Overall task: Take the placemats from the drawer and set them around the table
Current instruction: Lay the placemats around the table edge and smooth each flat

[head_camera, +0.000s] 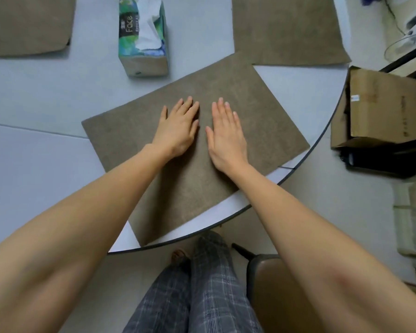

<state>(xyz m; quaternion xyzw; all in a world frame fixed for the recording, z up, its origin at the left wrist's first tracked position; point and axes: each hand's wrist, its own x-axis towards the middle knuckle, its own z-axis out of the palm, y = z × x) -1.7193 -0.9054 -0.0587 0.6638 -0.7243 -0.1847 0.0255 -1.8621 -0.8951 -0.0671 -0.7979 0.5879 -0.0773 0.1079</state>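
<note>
Head view shows the left hand [178,129] and the right hand [226,135] lying flat side by side, fingers straight and released, pressing on the middle of the nearest placemat [262,111], which sits skewed on the pale worktop [34,164] at its rounded edge. Beyond this placemat lies a second placemat [286,30], its near edge tucked just under it, a tissue box [143,37] stands just past its far-left side, and a third placemat [27,22] lies well apart beyond that.

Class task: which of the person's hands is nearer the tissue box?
Left. The left hand lies flat on the placemat below and slightly right of the tissue box; the right hand lies farther right.
</note>
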